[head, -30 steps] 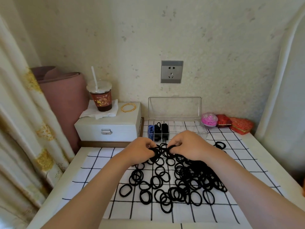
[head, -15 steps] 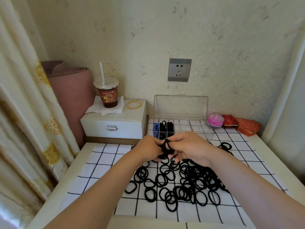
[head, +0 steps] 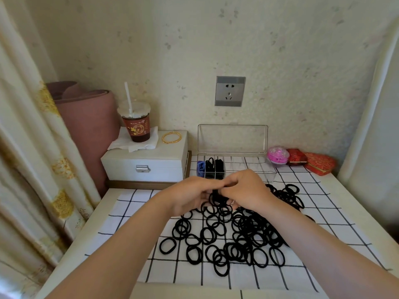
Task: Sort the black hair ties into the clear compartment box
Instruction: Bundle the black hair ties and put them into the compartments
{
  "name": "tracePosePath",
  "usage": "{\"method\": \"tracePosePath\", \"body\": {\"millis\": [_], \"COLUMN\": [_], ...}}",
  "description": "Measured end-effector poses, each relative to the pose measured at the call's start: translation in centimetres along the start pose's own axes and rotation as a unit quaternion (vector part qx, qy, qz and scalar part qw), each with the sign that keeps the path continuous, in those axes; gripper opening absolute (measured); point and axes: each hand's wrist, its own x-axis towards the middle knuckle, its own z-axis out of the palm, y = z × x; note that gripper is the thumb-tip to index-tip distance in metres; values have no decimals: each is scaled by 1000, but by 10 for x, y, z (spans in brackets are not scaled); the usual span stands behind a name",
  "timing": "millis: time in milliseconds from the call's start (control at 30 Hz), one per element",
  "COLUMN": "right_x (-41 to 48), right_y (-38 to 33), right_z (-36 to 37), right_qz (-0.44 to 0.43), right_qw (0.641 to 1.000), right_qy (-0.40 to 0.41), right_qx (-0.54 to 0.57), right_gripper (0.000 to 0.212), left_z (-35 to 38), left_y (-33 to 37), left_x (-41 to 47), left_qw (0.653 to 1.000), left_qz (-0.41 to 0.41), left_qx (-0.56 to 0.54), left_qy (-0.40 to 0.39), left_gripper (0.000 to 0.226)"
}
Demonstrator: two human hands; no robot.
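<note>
Clearly, in the head view, both grips are meeting above the far middle of the worktop (head: 95, 236). The left grip (head: 190, 196) is curling its fingers round a small bunch of black hair ties (head: 216, 196). The right grip (head: 245, 190) is pinching the same bunch from the other side, thumb and fingertips bent inward. The two grips are touching each other over it. The bunch's lower loops are blending into the ties beneath, so it cannot be told whether they are touching.

Below the grips, a loose pile of black hair ties (head: 248, 236) is lying spread over a white checked cloth (head: 129, 214) that is covering the middle of the worktop. The rings are overlapping thickly toward the right edge, while single ones are lying apart toward the left and near edges. A smaller cluster (head: 290, 194) is lying beside the right wrist.

The clear compartment box (head: 259, 169) is sitting at the far edge, just beyond the grips, with its lid (head: 232, 138) standing upright against the wall. Its leftmost compartment is holding something blue (head: 200, 166), and the next two are holding black ties (head: 214, 167).

At the far left corner, a white jewellery box (head: 144, 162) is carrying a lidded cup (head: 136, 126) on a napkin (head: 119, 144) and a gold bangle (head: 171, 137). At the far right corner, a pink round case (head: 277, 155) and two red boxes (head: 319, 163) are resting.
</note>
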Motion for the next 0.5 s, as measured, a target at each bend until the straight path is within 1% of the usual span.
{"method": "tracePosePath", "body": {"millis": [100,167,267,367,433,500], "right_x": [0,2,3,2,2,4], "right_y": [0,1,3,3,3,6], "right_z": [0,-3,-9,-14,-16,-16], "right_qz": [-30,-26,9,49,68,85], "right_qw": [999,1000,997,982,974,971], "right_qy": [2,-10,-65,-126,-143,-139], "right_qx": [-25,-13,50,133,161,177], "right_gripper": [15,18,28,34,37,40], "left_z": [0,-1,-2,0,2,4], "left_y": [-5,-5,-2,0,0,1], "left_x": [4,5,3,2,3,4], "left_qw": [998,997,996,996,993,991], "left_qz": [11,15,17,17,16,13], "left_qx": [43,50,47,32,43,37], "left_qy": [37,58,80,86,107,127], "left_gripper": [32,32,37,37,38,38]}}
